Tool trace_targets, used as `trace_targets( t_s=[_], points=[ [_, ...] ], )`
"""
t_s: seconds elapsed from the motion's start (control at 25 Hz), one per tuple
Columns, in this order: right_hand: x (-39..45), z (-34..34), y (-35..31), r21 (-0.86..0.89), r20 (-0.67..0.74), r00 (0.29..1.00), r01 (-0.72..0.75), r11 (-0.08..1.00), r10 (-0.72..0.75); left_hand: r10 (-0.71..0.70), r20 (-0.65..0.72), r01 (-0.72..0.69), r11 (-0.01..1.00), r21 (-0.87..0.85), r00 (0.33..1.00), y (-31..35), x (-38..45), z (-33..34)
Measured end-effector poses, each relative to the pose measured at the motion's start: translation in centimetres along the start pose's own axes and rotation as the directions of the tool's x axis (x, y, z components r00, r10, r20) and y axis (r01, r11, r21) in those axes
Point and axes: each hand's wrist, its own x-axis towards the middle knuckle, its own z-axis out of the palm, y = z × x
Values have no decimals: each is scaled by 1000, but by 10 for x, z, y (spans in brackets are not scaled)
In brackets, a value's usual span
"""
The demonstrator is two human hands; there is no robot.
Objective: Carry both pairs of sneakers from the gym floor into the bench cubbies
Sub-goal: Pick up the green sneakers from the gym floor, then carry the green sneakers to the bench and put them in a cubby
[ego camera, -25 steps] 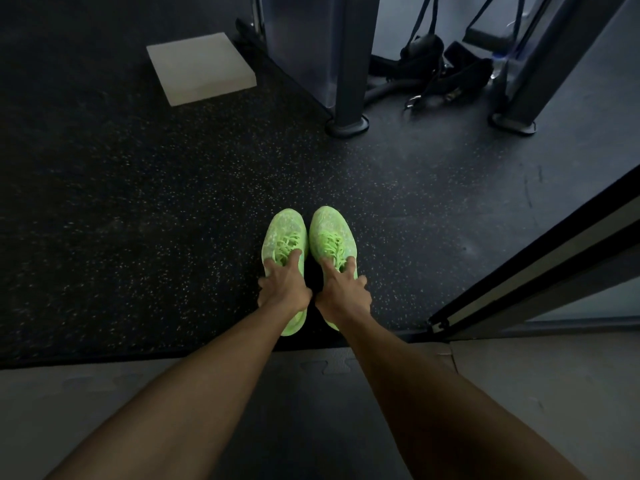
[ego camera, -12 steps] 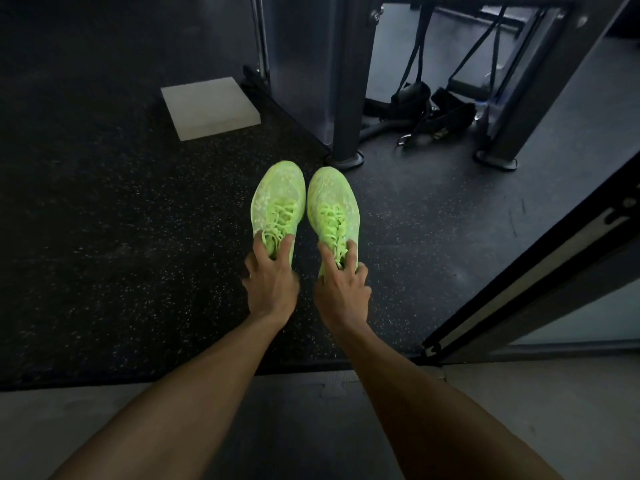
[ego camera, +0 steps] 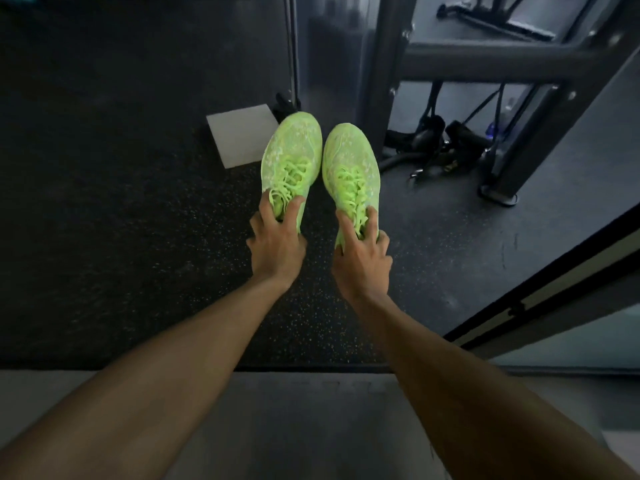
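Observation:
I hold one pair of neon green sneakers in the air above the dark speckled gym floor (ego camera: 138, 254). My left hand (ego camera: 275, 245) grips the left sneaker (ego camera: 292, 150) at its collar, thumb and fingers in the laces. My right hand (ego camera: 360, 261) grips the right sneaker (ego camera: 349, 161) the same way. Both toes point away from me, side by side and a little apart. No second pair and no bench cubbies are in view.
A pale square pad (ego camera: 239, 136) lies on the floor behind the left sneaker. A dark metal machine frame (ego camera: 519, 64) with straps and handles (ego camera: 436, 143) stands ahead on the right. A black-edged rail (ego camera: 554, 289) runs diagonally at right. Lighter mats (ego camera: 311, 427) lie near me.
Both hands have lifted the green sneakers off the floor and raised them up and away from me; the sneakers have spread slightly apart, and the view has tilted upward.

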Motion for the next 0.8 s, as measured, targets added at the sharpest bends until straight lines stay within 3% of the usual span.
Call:
trace_targets(
  t_s=[0.24,0.44,0.6,0.8],
  points=[
    [-6,-237,-141,44,51,999,4,999,-6,-32,31,33,999,-19,999,68,33,-265],
    [-85,-402,-225,65,126,983,-139,988,130,-50,192,59,997,-41,980,132,-11,-456],
    [-158,-457,-243,78,113,968,-235,969,226,-27,303,54,995,-82,953,162,-69,-519],
    [-242,-501,-212,57,54,952,-303,951,300,92,343,-80,996,-50,935,186,-146,-546]
  ],
)
